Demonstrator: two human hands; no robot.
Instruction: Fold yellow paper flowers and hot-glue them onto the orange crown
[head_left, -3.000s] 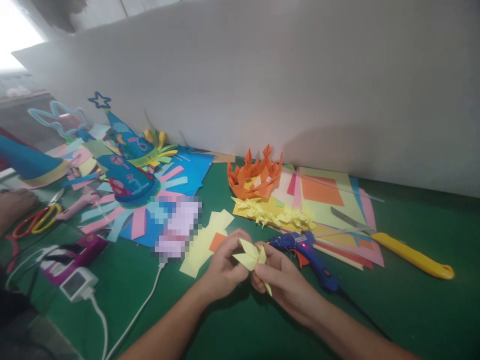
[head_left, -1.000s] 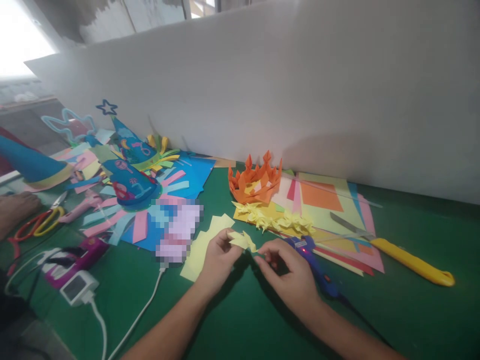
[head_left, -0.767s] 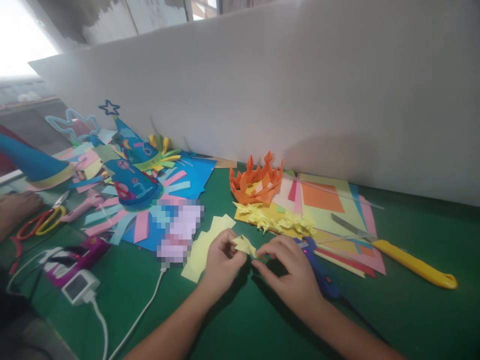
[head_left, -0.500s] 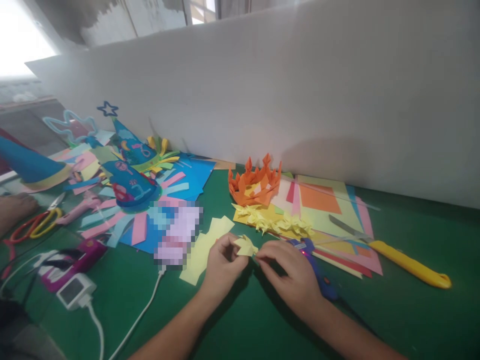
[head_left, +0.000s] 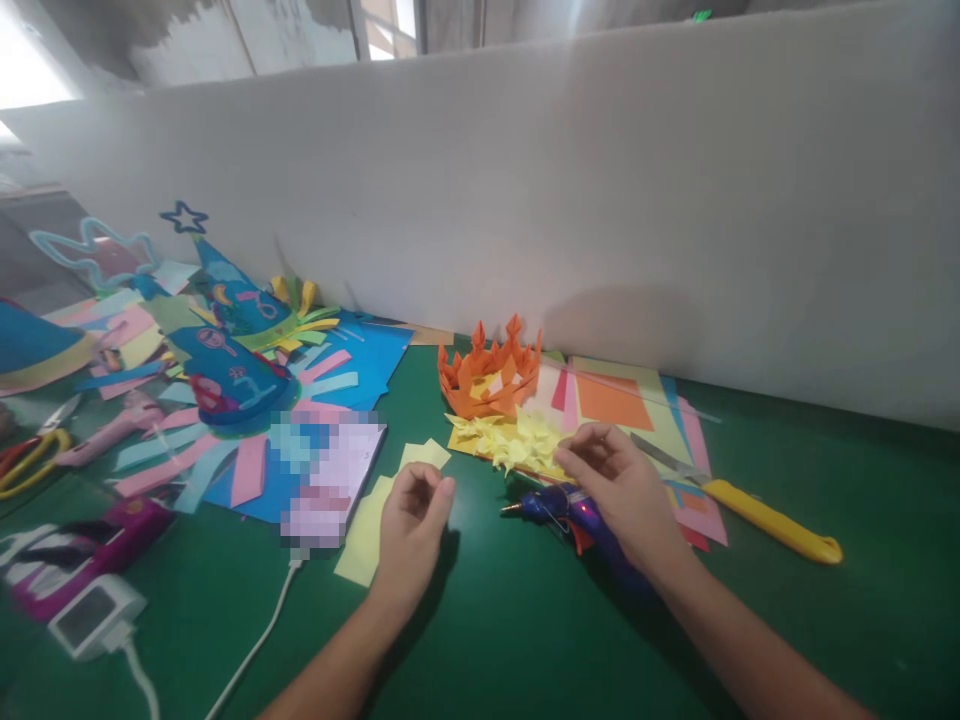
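My left hand is raised over the table with loosely curled fingers and the thumb apart; nothing shows in it. Pale yellow paper strips lie just behind it. My right hand reaches to the right end of a heap of folded yellow paper pieces. Its thumb and fingers are slightly apart beside the heap, and nothing is clearly held. Beneath this hand lies a blue glue gun with a small red light, partly hidden by the wrist. Behind the heap stands an orange folded-paper crown.
A yellow-handled knife lies right, across coloured paper sheets. Blue cone hats with paper fringes stand left, near scissors, a pink glue gun and a power strip with cables. A white board borders the table's back.
My hands have parted. The folded yellow paper piece has left my left hand, and my right hand has moved to the heap. The view has shifted right, exposing the blue glue gun's nozzle.
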